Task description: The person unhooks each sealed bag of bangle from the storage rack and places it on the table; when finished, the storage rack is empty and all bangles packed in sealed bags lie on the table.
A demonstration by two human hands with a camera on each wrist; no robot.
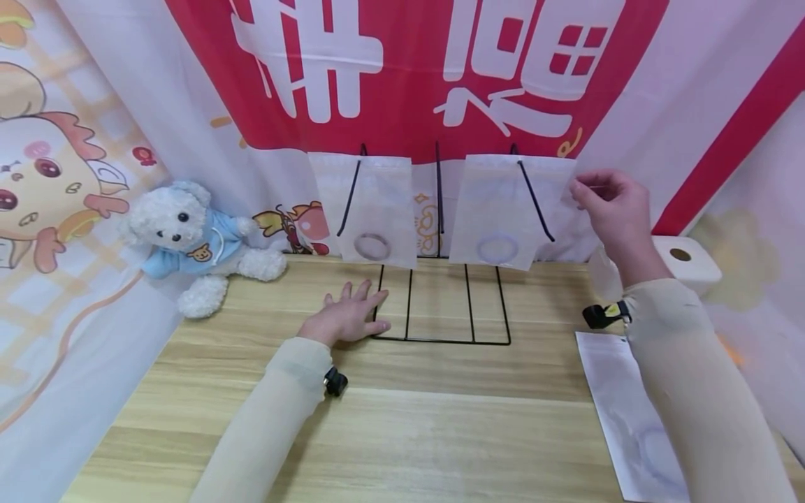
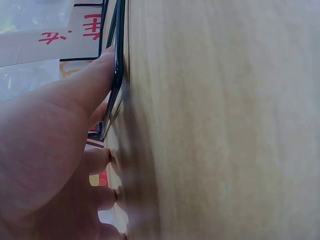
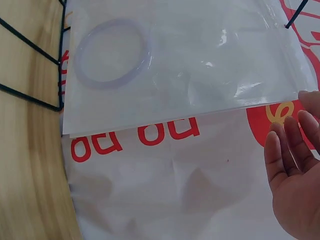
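Note:
My left hand lies with spread fingers at the left corner of the black wire display rack. Its thumb touches the base wire in the left wrist view, while several fingertips press the tabletop. On the rack's right hook hangs a clear-fronted bag holding a pale lavender bangle. My right hand is at this bag's right edge, thumb tip against it; whether the thumb and a finger pinch the edge is unclear. Another bag with a brownish bangle hangs on the left hook.
A flat bag with a pale bangle lies on the wooden table, partly under my right forearm. A white box with a round hole stands behind that arm. At the back left sits a white teddy bear. Printed cloth hangs behind.

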